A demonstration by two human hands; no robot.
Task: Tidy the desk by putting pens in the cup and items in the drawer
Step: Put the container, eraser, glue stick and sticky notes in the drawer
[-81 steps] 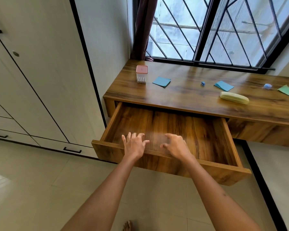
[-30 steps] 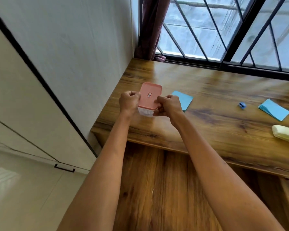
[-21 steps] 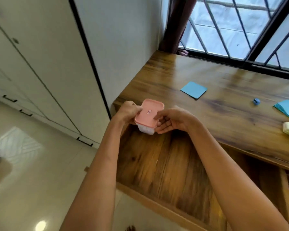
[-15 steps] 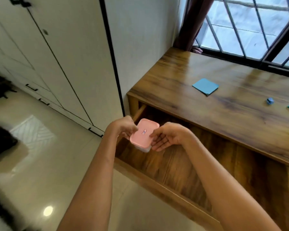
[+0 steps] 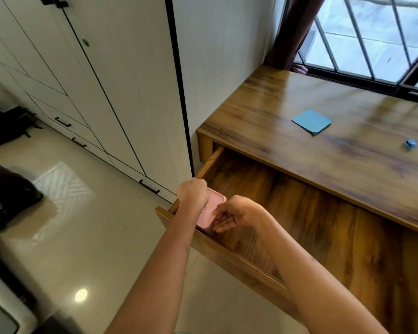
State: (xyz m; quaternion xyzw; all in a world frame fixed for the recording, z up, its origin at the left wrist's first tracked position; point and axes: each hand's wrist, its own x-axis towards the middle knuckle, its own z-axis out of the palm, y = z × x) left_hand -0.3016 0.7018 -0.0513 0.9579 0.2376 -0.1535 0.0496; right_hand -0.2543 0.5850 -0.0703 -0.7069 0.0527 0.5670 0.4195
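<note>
Lowered from above the desk a moment ago, the pink-lidded box [image 5: 210, 208] now sits down in the drawer's [image 5: 227, 259] front-left corner. The left hand [image 5: 193, 195] curls over its far-left edge, still gripping; the right hand [image 5: 234, 214] lies with loosely straight fingers against its right side. This looks like the placing step, nearly done. Next, both hands should let go and reach for the blue paper [image 5: 311, 121] and small blue item [image 5: 410, 143] on the desk [image 5: 287, 160] behind the drawer.
</note>
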